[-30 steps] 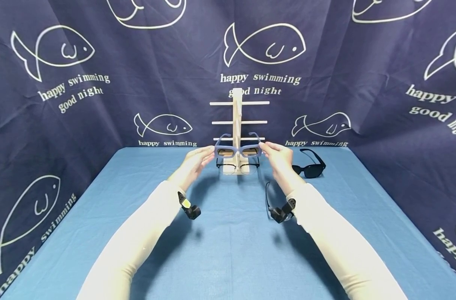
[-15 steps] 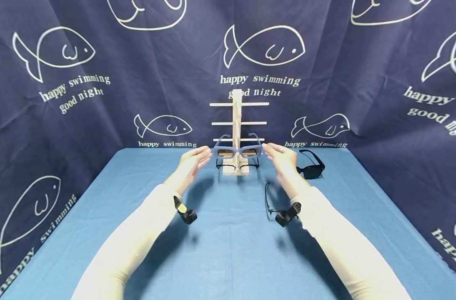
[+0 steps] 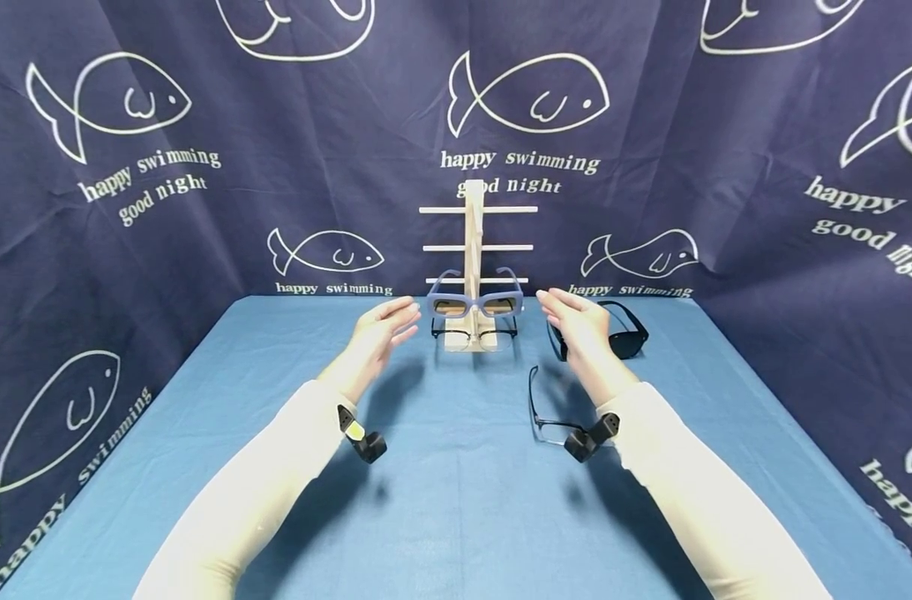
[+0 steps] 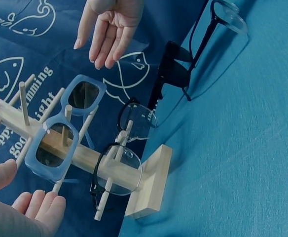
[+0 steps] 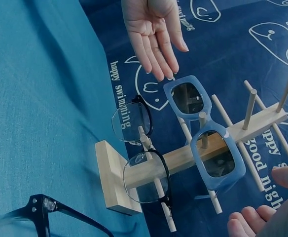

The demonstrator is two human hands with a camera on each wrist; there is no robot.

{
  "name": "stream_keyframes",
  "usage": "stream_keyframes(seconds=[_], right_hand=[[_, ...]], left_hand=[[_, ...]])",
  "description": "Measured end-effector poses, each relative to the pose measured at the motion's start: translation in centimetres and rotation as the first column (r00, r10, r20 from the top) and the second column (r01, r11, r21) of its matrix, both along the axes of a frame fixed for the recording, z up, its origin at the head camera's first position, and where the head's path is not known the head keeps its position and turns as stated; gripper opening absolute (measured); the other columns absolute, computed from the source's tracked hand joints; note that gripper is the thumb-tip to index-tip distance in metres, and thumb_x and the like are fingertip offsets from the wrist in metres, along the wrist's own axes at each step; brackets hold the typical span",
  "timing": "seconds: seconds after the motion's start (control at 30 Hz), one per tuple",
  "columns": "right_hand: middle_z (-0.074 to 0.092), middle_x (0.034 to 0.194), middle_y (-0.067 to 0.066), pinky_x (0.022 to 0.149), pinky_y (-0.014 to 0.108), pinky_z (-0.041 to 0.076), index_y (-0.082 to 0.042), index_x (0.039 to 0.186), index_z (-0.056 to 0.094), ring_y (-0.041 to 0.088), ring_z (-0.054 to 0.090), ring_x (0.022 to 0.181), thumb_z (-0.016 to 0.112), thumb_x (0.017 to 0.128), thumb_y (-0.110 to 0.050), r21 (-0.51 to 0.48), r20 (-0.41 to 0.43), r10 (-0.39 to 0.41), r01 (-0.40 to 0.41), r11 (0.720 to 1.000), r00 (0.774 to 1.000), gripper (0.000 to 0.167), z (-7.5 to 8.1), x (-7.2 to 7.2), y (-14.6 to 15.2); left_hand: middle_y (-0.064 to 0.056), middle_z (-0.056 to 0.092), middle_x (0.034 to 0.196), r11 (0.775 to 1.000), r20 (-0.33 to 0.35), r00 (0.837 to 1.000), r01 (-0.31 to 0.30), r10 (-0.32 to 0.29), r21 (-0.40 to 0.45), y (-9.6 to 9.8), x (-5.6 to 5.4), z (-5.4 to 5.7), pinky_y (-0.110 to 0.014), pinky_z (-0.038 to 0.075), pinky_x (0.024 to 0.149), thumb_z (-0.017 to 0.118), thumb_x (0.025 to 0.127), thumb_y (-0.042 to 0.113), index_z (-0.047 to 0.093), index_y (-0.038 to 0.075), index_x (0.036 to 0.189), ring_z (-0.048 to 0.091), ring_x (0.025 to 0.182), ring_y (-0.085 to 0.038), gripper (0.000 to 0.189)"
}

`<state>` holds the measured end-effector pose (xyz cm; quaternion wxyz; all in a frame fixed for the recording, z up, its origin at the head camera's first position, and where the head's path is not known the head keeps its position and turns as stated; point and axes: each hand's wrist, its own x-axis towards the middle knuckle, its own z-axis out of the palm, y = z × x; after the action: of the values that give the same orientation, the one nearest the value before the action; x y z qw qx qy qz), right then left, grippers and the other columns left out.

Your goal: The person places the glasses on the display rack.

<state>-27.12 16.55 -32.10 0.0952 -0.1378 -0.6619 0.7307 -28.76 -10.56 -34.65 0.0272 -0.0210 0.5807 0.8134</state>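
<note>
Blue-framed sunglasses (image 3: pixel 474 305) with dark lenses rest on a tier of a wooden glasses rack (image 3: pixel 474 225), above a pair of black half-rim eyeglasses (image 3: pixel 457 335) on the lowest tier. Left of the sunglasses, my left hand (image 3: pixel 377 333) is held in the air, fingers extended and empty. My right hand (image 3: pixel 579 329) is at the other side, also empty, its fingers apart from the frame. In the left wrist view, the left fingers (image 4: pixel 45 210) lie just below one lens of the blue sunglasses (image 4: pixel 50 148).
Black sunglasses (image 3: pixel 627 342) lie on the blue tabletop (image 3: pixel 456 500) at the right, partly behind my right hand. Another pair of eyeglasses (image 3: pixel 537 421) lies nearer, partly covered by the right wrist camera (image 3: pixel 591 437). Bare pegs show higher on the rack. A fish-print cloth (image 3: pixel 336 150) hangs behind.
Both hands have let go of the blue sunglasses and moved apart, the left hand leftward and the right hand rightward. The sunglasses stay on the rack.
</note>
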Motion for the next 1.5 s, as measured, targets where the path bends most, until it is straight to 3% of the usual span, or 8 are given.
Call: stream_keyframes(seconds=[0.27, 0.43, 0.57, 0.7, 0.97, 1.2, 1.37, 1.5], right_hand=[[0.058, 0.135, 0.016, 0.104, 0.029, 0.049, -0.003, 0.135, 0.055, 0.011, 0.066, 0.1, 0.072, 0.088, -0.018, -0.012, -0.006, 0.03, -0.03, 0.999, 1.0, 0.052, -0.3, 0.5, 0.2], [0.055, 0.139, 0.013, 0.106, 0.027, 0.048, -0.005, 0.14, 0.05, 0.016, 0.063, 0.114, 0.07, 0.089, -0.02, -0.019, 0.015, 0.059, -0.058, 0.998, 0.998, 0.057, -0.6, 1.4, 0.8], [0.07, 0.115, 0.0, 0.097, 0.02, 0.053, -0.003, 0.14, 0.05, 0.001, 0.067, 0.089, 0.071, 0.089, -0.019, -0.054, 0.012, 0.061, -0.06, 0.997, 0.998, 0.057, -1.0, 2.0, 1.6], [0.068, 0.084, -0.018, 0.095, 0.02, 0.053, -0.001, 0.139, 0.05, -0.003, 0.067, 0.08, 0.072, 0.088, -0.019, -0.056, -0.004, 0.076, -0.077, 0.995, 0.997, 0.058, -1.3, 2.6, 2.0], [0.067, 0.081, -0.023, 0.104, 0.025, 0.048, -0.003, 0.139, 0.051, -0.004, 0.066, 0.079, 0.072, 0.088, -0.024, 0.018, 0.006, 0.078, -0.078, 0.997, 0.997, 0.059, -1.4, 4.0, 3.3], [0.068, 0.08, -0.024, 0.094, 0.015, 0.051, 0.0, 0.141, 0.046, -0.006, 0.066, 0.08, 0.074, 0.086, -0.025, 0.005, -0.007, 0.109, -0.109, 0.994, 0.994, 0.067, -1.6, 4.5, 4.8], [0.069, 0.08, -0.025, 0.119, 0.031, 0.03, -0.004, 0.144, 0.044, -0.006, 0.066, 0.08, 0.076, 0.085, -0.028, -0.015, 0.027, 0.143, -0.142, 0.99, 0.989, 0.071, -2.0, 5.1, 6.4], [0.07, 0.083, -0.024, 0.123, 0.038, 0.02, -0.013, 0.133, 0.055, -0.007, 0.067, 0.081, 0.074, 0.087, -0.024, -0.036, 0.013, 0.15, -0.149, 0.988, 0.989, 0.051, -2.3, 5.4, 7.6]], left_hand=[[-0.011, 0.062, 0.123, 0.999, -0.024, 1.0, -0.019, 0.018, -0.037, 0.1, 0.8, 0.4, -0.037, 0.048, 0.107, 0.058, 0.095, 0.002, 0.047, -0.005, 0.138, 0.06, 0.117, -0.023, 0.045], [-0.018, 0.057, 0.134, 0.999, -0.036, 0.999, -0.017, 0.016, -0.04, 0.6, 1.6, 0.5, -0.039, 0.046, 0.109, 0.059, 0.093, 0.0, 0.047, -0.004, 0.138, 0.056, 0.123, -0.024, 0.046], [-0.024, 0.049, 0.142, 1.0, -0.035, 0.999, 0.01, -0.011, -0.03, 1.5, 2.4, 0.5, -0.043, 0.043, 0.112, 0.059, 0.094, -0.001, 0.045, -0.004, 0.14, 0.048, 0.132, -0.03, 0.049], [-0.026, 0.047, 0.143, 0.999, -0.049, 0.998, 0.026, -0.028, -0.035, 2.2, 3.2, 0.8, -0.042, 0.043, 0.111, 0.058, 0.094, -0.001, 0.042, -0.004, 0.142, 0.046, 0.133, -0.031, 0.051], [-0.024, 0.05, 0.141, 0.995, -0.05, 0.998, 0.043, -0.048, -0.09, 3.1, 4.5, 1.0, -0.04, 0.046, 0.109, 0.06, 0.093, 0.0, 0.045, -0.002, 0.14, 0.053, 0.127, -0.03, 0.05], [-0.022, 0.054, 0.137, 0.995, -0.065, 0.997, 0.027, -0.033, -0.092, 3.7, 4.8, 0.5, -0.046, 0.042, 0.112, 0.062, 0.091, 0.0, 0.048, -0.002, 0.138, 0.062, 0.109, -0.017, 0.049], [-0.023, 0.051, 0.14, 0.992, -0.069, 0.996, 0.057, -0.065, -0.11, 4.4, 5.4, 0.2, -0.044, 0.044, 0.11, 0.061, 0.091, -0.001, 0.046, -0.003, 0.139, 0.055, 0.124, -0.03, 0.051], [-0.024, 0.05, 0.141, 0.987, -0.07, 0.992, 0.093, -0.103, -0.133, 5.1, 5.8, 0.0, -0.044, 0.045, 0.109, 0.061, 0.091, 0.001, 0.045, -0.004, 0.14, 0.052, 0.128, -0.035, 0.052]])
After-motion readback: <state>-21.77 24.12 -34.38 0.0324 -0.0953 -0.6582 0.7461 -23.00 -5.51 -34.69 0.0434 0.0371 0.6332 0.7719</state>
